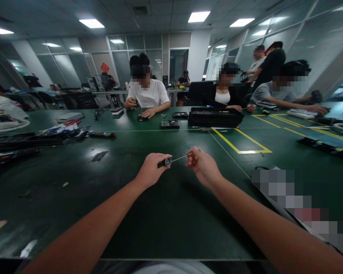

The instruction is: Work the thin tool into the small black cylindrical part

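Observation:
Above the middle of the green tabletop, my left hand (pixel 152 169) is closed around a small dark cylinder. The cylinder's pale-rimmed round end (pixel 168 161) faces me, with some detail inside it too small to make out. Fingers pinched together, my right hand (pixel 201 165) grips one end of a thin metal rod (pixel 179 158). The rod slants down to the left and its other end meets the edge of the cylinder's round end; whether it goes inside I cannot tell. Most of the cylinder's body is hidden by my left fingers.
Farther back on the green table (pixel 160 220) lie a circuit board (pixel 170 124) and a long black case (pixel 215 117). Tools and cables (pixel 63 127) crowd the left. Yellow tape (pixel 240 152) marks the right, and a blurred-out sheet (pixel 300 209) lies nearby. Several people sit opposite.

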Motion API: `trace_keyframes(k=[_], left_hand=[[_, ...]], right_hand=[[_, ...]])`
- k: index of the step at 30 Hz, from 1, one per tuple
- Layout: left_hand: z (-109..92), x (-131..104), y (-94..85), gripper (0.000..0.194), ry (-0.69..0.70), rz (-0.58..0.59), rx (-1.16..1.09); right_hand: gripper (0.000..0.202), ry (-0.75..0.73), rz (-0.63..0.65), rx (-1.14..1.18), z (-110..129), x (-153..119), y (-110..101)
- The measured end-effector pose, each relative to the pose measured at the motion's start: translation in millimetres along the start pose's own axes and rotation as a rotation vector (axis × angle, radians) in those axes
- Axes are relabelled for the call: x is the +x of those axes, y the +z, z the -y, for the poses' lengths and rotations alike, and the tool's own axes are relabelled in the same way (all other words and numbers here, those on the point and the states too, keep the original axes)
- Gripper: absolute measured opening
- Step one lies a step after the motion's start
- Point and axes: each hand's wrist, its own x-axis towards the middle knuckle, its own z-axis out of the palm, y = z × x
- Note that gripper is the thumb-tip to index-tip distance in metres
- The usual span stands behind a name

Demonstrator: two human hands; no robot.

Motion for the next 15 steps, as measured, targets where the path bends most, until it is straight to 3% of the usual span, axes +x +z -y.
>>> trace_keyframes(k=[6,15], left_hand=[[-1.1,-0.1,-0.4,0.04,-0.054,0.005,0.007],[-1.9,-1.0,2.5,0.041,-0.075,0.008,0.003]], right_hand=[[0.028,-0.118,-0.06,0.014,-5.0,1.3,-0.6],[0.032,-0.319,0.015,-0.335,8.1,-11.4,2.8]])
